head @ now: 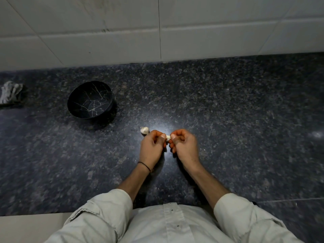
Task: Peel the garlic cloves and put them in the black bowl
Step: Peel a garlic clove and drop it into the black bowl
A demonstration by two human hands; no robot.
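A small pale garlic clove [168, 137] is pinched between the fingertips of my left hand [152, 147] and my right hand [185, 146], just above the dark granite counter [228, 111]. Both hands are curled tight around it, so most of the clove is hidden. A white garlic bulb [144, 130] lies on the counter, touching the far side of my left hand's fingers. The black bowl [90, 99] with thin gold veins stands to the far left of my hands, tilted toward me, and nothing shows inside it.
A crumpled grey cloth [10, 92] lies at the counter's far left edge. A white tiled wall [157, 32] rises behind the counter. The counter's front edge runs close to my body, with pale floor at lower left.
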